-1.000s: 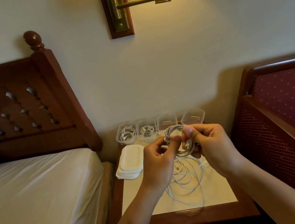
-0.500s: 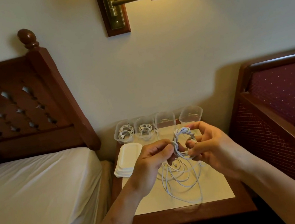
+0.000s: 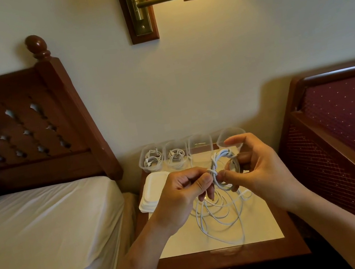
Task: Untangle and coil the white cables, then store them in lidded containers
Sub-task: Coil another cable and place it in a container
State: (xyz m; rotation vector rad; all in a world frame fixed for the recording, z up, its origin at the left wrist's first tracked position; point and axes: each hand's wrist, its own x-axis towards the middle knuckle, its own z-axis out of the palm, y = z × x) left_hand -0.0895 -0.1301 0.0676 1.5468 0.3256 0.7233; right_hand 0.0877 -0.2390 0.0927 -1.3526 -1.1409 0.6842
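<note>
The task looks roughly half done. Four clear plastic tubs stand in a row at the back of the bench [image 3: 228, 258]. The first tub [image 3: 148, 167] and second tub [image 3: 172, 165], at the left, each hold a coiled white cable, while the third tub [image 3: 198, 141] and fourth tub [image 3: 230, 133] look empty. None has its lid on. The stack of white lids [image 3: 152, 193], matte with rounded corners, lies left of centre.

At mid-frame, above the bench, is the small coil [image 3: 216, 167], its tail wound round the bundle in tight turns. The left hand [image 3: 186, 190] pinches it at the wrap with curled fingers. The right hand [image 3: 257, 168] grips the far side between thumb and fingers, forefinger raised.

Below them the loose cable [image 3: 221, 218], thin, smooth and pliant, lies in slack overlapping loops on the pale inset top. I cannot tell whether it joins the coil. This coil is not yet in a tub, the loose loops are not yet coiled, and no lid is on.
</note>
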